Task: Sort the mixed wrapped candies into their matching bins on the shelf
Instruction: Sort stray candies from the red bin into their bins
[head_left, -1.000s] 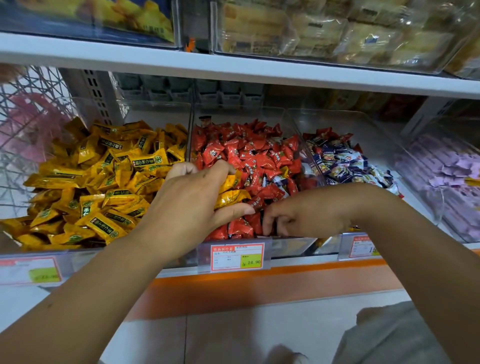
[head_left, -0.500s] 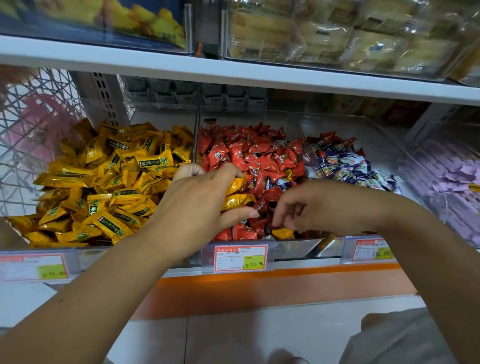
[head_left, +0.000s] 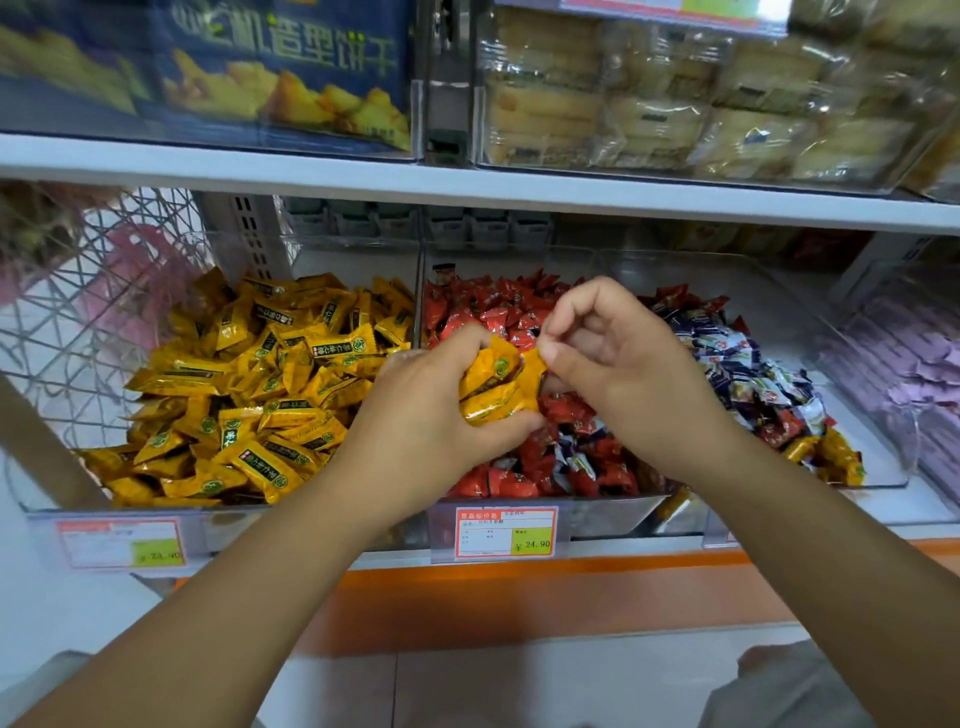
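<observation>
Yellow candies (head_left: 491, 387), a small bunch, sit clamped in left hand (head_left: 436, 415) over the red bin (head_left: 613, 512). Right hand (head_left: 618, 364) has fingers (head_left: 558, 358) pinched on the edge of one yellow wrapper at the bunch, passing it across, I'd judge. Yellow bin (head_left: 47, 512) is just left, w/ matching stock. Risk: left hand is full, wrappers slick, so a piece could slip back into the reds during the handoff. Strays remain too: yellow ones (head_left: 826, 454) at the front of the blue bin.

Price tag (head_left: 505, 533) below red candies: ¥24.90; left tag (head_left: 122, 543) blurred, perhaps ¥23.90.
</observation>
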